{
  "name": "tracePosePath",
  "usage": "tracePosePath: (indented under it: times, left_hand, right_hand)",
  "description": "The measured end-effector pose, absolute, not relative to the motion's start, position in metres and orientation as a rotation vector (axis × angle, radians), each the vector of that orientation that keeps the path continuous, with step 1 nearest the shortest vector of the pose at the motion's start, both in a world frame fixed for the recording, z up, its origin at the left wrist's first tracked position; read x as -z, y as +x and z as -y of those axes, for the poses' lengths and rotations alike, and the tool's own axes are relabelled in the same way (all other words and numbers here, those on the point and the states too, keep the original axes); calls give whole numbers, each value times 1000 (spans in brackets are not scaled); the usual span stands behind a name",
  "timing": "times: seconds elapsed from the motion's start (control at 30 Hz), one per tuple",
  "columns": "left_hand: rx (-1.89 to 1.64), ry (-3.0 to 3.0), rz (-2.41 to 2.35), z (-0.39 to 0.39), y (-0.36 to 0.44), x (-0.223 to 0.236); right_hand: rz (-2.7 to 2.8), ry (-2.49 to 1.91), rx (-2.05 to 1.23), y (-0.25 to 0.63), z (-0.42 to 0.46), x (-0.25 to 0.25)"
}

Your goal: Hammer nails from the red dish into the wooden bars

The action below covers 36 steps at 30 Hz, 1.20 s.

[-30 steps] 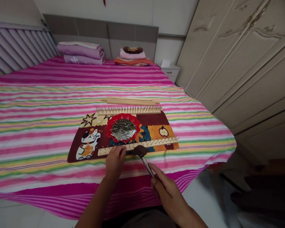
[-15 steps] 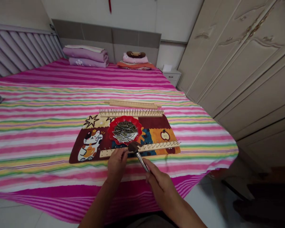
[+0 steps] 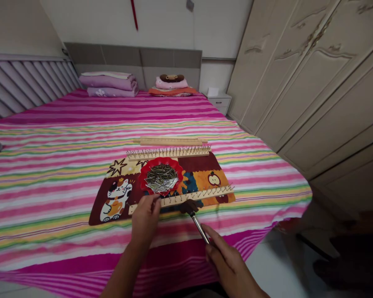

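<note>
My right hand [image 3: 225, 256] is closed around the shaft of a hammer [image 3: 199, 227]; its dark head is just in front of the near wooden strip [image 3: 201, 194]. Nails stick up along that strip. At the strip's left part, my left hand [image 3: 145, 215] has its fingers pinched together; whatever is between them is too small to make out. Just beyond the left hand, a red scalloped bowl [image 3: 143, 176] full of loose nails rests on a patterned mat [image 3: 96, 209] with a cat picture.
Behind the bowl lies a second wooden strip [image 3: 170, 156] crowded with upright nails. Bare-looking wooden strips [image 3: 170, 141] lie farther back on the striped bedsheet [image 3: 43, 182]. Folded bedding [image 3: 111, 85] sits by the headboard [image 3: 121, 56]. Wardrobes [image 3: 298, 91] stand on the right.
The hammer and my right hand have moved right, away from my left hand. My left hand has shifted slightly left. The whole view has tilted a little.
</note>
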State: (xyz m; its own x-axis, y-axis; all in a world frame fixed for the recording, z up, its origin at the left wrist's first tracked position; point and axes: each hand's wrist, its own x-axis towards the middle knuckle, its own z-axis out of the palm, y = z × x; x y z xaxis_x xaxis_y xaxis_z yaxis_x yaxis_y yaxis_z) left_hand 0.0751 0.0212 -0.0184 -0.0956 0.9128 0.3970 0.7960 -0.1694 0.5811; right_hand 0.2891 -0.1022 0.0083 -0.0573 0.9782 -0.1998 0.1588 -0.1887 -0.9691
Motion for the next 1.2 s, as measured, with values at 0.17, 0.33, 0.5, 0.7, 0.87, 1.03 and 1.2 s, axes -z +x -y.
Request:
tracePosePath:
  times: [0.17,0.33,0.5,0.7,0.87,1.03,1.2]
  left_hand:
    - [-706,2307,-2012,-65,60,-9]
    - [-130,2375,-2055,-98,67,-10]
    - [-60,2378,-2079,-101,67,-13]
    - [-324,2287,-1941,-101,46,-22]
    - [-859,1622,-1794,-85,35,-31]
    - [-1126,1006,-1436,-51,30,-43]
    - [-1163,748,-1379,-24,32,-39]
  right_hand:
    - [1191,-1428,-1361,290,106,-2]
    - [1154,-1418,-1347,290,107,5]
    - [1171,-1432,-1325,292,107,5]
    - [1147,-1399,-1328,291,107,7]
    - [1162,-1395,-1348,288,109,8]
    - [1155,-1399,-1339,287,111,12]
    - [1239,-1389,-1331,286,111,17]
